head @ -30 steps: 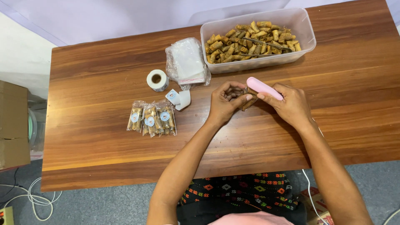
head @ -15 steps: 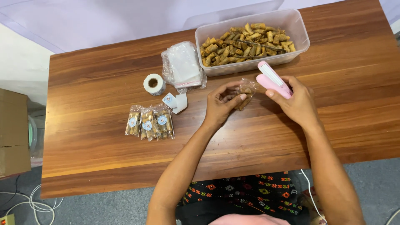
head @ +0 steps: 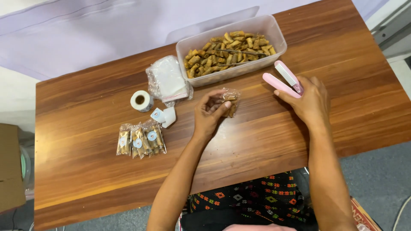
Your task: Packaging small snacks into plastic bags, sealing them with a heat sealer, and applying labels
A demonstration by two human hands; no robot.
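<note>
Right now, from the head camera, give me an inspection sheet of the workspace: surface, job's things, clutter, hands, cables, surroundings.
Surface: wooden table, brown, bare at the front.
Job's things: small clear snack bag in the left hand; pink handheld sealer, jaws apart, in the right hand; clear tub of fried rolls behind.
Clutter: finished packets, sticker roll, stack of empty bags, loose sticker strip.
Hands: both closed on their items.
Cables: white cable on the floor, lower right.
Surroundings: cardboard box at left; grey floor.
</note>
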